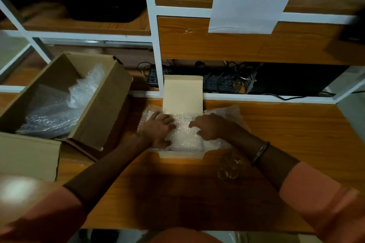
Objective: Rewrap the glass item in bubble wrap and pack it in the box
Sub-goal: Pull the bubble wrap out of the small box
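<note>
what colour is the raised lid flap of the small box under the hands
Pale cream-beige, plain and unprinted: the small cardboard box's upright lid flap, clearest in the head view.

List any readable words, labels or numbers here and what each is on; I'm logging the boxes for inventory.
Nothing here can be read.
White paper sheet hanging on the shelf frame: several printed lines, too blurred to read.
Small open box under the hands: no print shows.
Large cardboard box on the left: no label or print shows.
Power strips behind the desk: any markings too small and dark.
</note>
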A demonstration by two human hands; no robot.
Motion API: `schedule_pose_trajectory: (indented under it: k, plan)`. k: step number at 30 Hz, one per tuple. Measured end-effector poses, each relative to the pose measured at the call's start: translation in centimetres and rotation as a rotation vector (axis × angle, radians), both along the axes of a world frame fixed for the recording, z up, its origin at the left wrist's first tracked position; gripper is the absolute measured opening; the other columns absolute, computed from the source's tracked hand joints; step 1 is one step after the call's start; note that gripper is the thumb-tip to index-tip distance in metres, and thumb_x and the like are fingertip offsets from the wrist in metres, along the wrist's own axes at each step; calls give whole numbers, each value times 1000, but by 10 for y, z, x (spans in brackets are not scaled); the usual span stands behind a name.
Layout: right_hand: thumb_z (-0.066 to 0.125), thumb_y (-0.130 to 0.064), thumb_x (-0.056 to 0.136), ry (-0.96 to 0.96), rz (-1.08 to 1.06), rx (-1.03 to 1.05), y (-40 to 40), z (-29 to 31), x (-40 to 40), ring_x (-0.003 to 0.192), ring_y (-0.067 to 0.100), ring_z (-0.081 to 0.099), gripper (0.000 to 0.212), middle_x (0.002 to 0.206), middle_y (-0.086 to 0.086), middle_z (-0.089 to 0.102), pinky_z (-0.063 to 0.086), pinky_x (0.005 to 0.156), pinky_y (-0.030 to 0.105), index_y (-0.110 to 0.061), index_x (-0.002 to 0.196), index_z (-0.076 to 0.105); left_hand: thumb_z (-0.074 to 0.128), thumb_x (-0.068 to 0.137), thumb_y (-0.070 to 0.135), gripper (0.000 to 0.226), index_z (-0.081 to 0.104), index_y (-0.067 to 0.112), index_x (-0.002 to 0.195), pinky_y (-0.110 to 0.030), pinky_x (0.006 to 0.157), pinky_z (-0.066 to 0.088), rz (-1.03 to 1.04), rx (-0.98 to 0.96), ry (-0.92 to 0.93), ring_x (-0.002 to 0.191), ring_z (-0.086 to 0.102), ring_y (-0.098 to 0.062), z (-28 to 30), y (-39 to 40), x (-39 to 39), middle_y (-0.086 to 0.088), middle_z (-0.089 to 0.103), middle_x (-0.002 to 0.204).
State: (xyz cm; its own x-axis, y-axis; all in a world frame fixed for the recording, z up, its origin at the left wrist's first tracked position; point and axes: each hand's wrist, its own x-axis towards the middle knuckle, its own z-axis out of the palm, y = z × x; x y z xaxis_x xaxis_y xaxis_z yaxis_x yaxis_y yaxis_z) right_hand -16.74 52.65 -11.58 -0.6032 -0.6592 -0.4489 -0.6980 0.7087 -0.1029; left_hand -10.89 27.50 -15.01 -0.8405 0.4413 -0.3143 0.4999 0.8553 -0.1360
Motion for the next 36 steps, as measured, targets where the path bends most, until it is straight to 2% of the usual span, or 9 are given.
schedule_pose_trajectory:
  k: [3, 6, 11, 17, 22, 24, 27, 31, 36]
  plan:
    - [67, -53, 96, 177, 142, 5, -5, -10, -2, 131, 27, 52, 63, 138, 4, 60, 39, 102, 44, -25, 150, 52, 54, 93, 71, 85, 41, 21, 160, -57, 130, 8, 33, -22, -9, 160, 22, -29, -3, 5, 2, -10, 34, 170]
    - [68, -67, 89, 224, 207, 91, -15, -19, -4, 131, 27, 53, 76, 138, 4, 61, 35, 105, 46, -26, 151, 52, 53, 94, 71, 85, 42, 17, 160, -56, 130, 9, 56, -49, -12, 159, 24, -31, -4, 12, 7, -13, 34, 169]
    - [71, -65, 87, 247, 250, 275, -23, -41, 4, 134, 33, 53, 81, 146, 10, 56, 34, 112, 50, -25, 153, 46, 54, 92, 73, 90, 40, 19, 161, -56, 129, 8, 75, -34, -32, 158, 26, -31, -12, 17, 7, -13, 35, 168]
    - [67, -63, 91, 249, 233, 252, -29, -55, 11, 130, 34, 56, 72, 140, 12, 60, 29, 115, 51, -23, 147, 48, 54, 97, 67, 77, 49, 15, 154, -56, 130, 11, 45, -172, 11, 156, 30, -34, -15, 25, 9, -16, 38, 166]
    - [71, -49, 93, 268, 273, 243, -28, -39, 8, 125, 30, 58, 57, 132, 8, 66, 35, 108, 48, -23, 141, 57, 55, 98, 63, 73, 50, 16, 153, -56, 128, 16, 54, -174, 70, 154, 33, -33, 2, 19, 7, -14, 45, 163]
    - [73, -52, 90, 317, 286, 245, -28, -36, 10, 127, 31, 57, 64, 135, 7, 64, 36, 107, 47, -26, 145, 55, 57, 97, 63, 74, 50, 17, 154, -58, 128, 16, 44, -229, 102, 155, 32, -35, 8, 16, 7, -14, 43, 164]
    - [71, -57, 91, 316, 221, 296, -28, -47, 16, 135, 33, 51, 73, 147, 10, 55, 30, 114, 50, -29, 154, 45, 55, 99, 65, 74, 51, 15, 153, -60, 128, 15, 35, -329, 66, 160, 19, -37, 6, 20, 12, -17, 29, 171]
    - [66, -53, 95, 285, 176, 292, -28, -62, 19, 140, 34, 44, 79, 156, 12, 47, 26, 120, 54, -30, 162, 31, 54, 98, 66, 71, 58, 16, 149, -60, 127, 19, 61, -318, 57, 159, 18, -39, 0, 24, 17, -16, 28, 170]
    - [70, -54, 92, 199, 174, 264, -30, -49, 14, 139, 32, 49, 75, 151, 7, 56, 28, 117, 52, -31, 158, 41, 54, 100, 64, 74, 48, 15, 155, -59, 129, 16, 88, -247, 48, 158, 21, -38, 7, 25, 19, -17, 31, 169]
